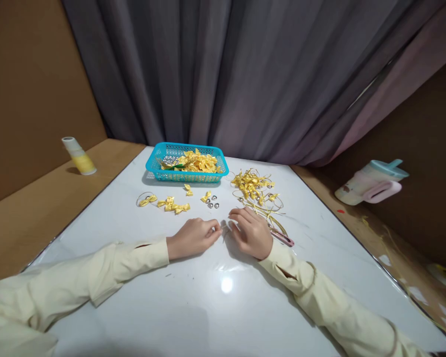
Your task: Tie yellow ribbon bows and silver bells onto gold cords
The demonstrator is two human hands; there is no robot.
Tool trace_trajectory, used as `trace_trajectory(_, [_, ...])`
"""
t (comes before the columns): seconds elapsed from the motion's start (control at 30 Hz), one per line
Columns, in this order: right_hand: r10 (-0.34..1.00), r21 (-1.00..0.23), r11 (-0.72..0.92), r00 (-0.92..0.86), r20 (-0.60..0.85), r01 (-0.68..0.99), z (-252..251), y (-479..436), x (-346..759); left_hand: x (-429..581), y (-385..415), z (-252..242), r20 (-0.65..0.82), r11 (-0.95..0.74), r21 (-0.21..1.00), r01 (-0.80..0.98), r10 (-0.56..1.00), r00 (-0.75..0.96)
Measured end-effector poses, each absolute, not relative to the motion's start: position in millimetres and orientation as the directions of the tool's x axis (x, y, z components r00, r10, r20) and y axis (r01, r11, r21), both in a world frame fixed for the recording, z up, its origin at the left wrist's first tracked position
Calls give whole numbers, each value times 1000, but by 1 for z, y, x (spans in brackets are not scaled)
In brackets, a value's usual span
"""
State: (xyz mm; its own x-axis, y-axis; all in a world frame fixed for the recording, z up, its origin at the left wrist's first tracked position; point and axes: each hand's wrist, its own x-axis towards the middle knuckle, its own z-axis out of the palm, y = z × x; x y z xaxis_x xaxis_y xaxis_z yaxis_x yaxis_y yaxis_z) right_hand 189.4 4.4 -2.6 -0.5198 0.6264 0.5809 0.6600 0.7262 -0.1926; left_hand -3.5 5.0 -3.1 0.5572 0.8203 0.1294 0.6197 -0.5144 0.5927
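Note:
My left hand (194, 238) pinches a thin pale cord (225, 228) between thumb and forefinger. Close by on the right, my right hand (253, 232) has its fingers bent at the other side of this cord, and its thumb seems closed on it; the strand is too fine to follow fully. Just beyond the hands lie several small silver bells (212, 202) and a yellow ribbon bow (205, 196). More yellow bows (175, 205) rest beyond my left hand. Past my right hand are gold cords (277, 223) and pink-handled scissors or snips (282, 237), partly covered.
A turquoise basket (188, 177) with yellow bows and silver bells stands at the back. Right of it is a pile of bows tied on cords (250, 184). A yellow-white bottle (81, 157) and a lidded mug (367, 183) flank the white table (193, 307).

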Motion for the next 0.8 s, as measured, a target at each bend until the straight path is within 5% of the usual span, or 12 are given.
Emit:
trace_trajectory(0.07, [602, -80, 708, -539, 589, 702, 1, 8, 195, -4, 5, -3, 141, -511, 622, 593, 818, 557])
trace_trajectory(0.27, [617, -311, 781, -589, 523, 542, 11, 1, 191, -6, 3, -3, 214, -521, 735, 434, 786, 580])
trace_trajectory(0.47, [592, -218, 790, -621, 514, 573, -4, -1, 180, -9, 2, -3, 293, -567, 781, 262, 703, 648])
trace_trajectory(0.8, [570, -195, 765, -502, 650, 614, -4, 0, 182, -19, 14, 3, 142, -233, 971, 61, 759, 636])
